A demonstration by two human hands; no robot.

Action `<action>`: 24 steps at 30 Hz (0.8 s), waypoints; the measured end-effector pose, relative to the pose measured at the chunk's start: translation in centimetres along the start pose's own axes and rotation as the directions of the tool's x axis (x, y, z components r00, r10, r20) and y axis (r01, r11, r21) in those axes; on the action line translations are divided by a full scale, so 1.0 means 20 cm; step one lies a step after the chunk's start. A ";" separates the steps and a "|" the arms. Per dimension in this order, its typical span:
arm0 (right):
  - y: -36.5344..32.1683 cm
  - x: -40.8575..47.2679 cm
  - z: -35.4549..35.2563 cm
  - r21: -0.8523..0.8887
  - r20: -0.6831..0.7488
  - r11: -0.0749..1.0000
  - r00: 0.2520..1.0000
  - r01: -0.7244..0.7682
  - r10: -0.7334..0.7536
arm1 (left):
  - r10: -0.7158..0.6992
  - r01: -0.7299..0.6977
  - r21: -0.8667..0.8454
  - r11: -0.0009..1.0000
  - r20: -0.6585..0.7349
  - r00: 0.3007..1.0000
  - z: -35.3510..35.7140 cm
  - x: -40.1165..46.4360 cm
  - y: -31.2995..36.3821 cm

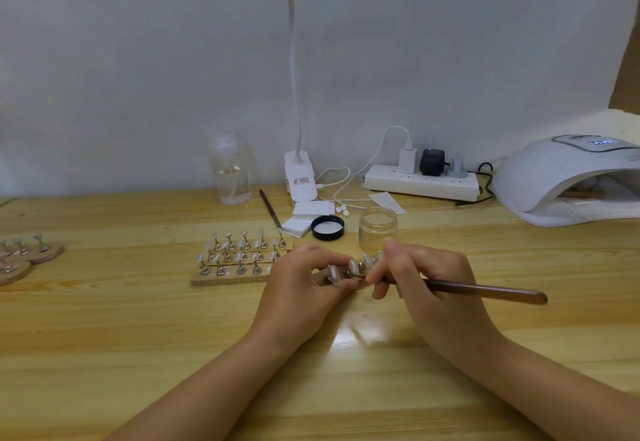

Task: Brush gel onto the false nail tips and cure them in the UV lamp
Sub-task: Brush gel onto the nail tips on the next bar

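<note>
Wood-handled gel brush [485, 291] sits in a pen-style pinch of the right hand [426, 288], bristles hidden behind fingers. Left hand [298, 284] pinches a small strip holder [346, 276] w/ glossy translucent nail tips [353, 266], just above the bench [138, 336]. Best approach, I'd judge: thin strokes base-to-edge, holder kept level, no pooling. Clear gel jar [377, 232] open just behind; black lid [328, 227] beside it. Smooth white domed UV lamp [568, 180] far right, well apart.
</note>
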State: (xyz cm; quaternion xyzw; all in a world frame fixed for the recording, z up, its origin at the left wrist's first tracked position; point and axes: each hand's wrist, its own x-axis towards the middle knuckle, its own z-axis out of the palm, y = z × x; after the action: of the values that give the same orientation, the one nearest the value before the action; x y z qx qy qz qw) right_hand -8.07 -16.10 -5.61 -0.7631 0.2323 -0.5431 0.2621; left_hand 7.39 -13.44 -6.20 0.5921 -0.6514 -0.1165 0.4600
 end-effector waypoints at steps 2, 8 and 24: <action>-0.01 0.00 0.01 -0.033 0.048 0.999 0.998 0.035 -0.033 | 0.012 -0.012 -0.021 1.000 0.005 1.000 0.00 0.00 0.01; -0.02 0.00 0.02 -0.045 0.094 0.997 0.994 0.057 -0.053 | 0.011 -0.011 -0.024 1.000 0.012 1.000 -0.01 0.00 0.02; -0.02 0.00 0.03 -0.018 0.050 0.999 0.998 0.032 -0.031 | 0.002 -0.001 -0.028 1.000 0.025 1.000 -0.01 0.00 0.03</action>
State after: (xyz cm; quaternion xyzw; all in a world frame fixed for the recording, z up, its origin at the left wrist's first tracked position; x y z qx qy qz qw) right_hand -7.51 -15.75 -5.54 -0.7824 0.2187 -0.5258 0.2522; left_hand 7.07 -13.16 -5.75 0.5837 -0.6559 -0.1326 0.4599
